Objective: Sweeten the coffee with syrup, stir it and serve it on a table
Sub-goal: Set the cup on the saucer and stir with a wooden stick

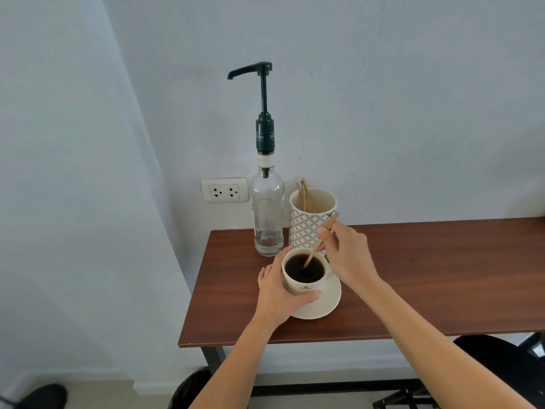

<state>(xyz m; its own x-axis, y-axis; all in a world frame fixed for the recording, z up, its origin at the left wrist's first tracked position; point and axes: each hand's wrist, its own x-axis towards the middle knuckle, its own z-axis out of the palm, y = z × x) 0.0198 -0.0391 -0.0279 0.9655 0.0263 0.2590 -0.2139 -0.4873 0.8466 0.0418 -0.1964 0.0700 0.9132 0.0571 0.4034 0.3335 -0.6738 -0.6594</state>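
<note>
The right hand [345,255] has its grip pinched together on a thin wooden stir stick [320,242], held near its upper end, with the lower tip dipped into the dark coffee. The left hand [280,293] has its grip wrapped around the near left side of the cream ceramic cup [305,278], thumb across the front below the small printed emblem, steadying it. The cup stands on a matching cream saucer [327,305], which rests on the dark reddish-brown wooden bench [427,276] toward its left end. Just behind the cup and a little left stands the clear glass syrup bottle [267,214] with a tall dark green pump, its spout pointing left, away from the cup; the bottle looks almost empty. Right of the bottle, directly behind the cup, is a patterned cream holder cup [309,219] with several more wooden sticks. A white double wall socket [224,190] sits left of the bottle. The step in hand appears to be the stirring. To do it well, keep the left grip firm so the cup does not skate on the saucer, move the stick in small circles reaching the bottom where syrup would settle, and stay clear of the rim, since the coffee stands fairly high and could slop over. Lift the stick out slowly so it drips into the cup.
</note>
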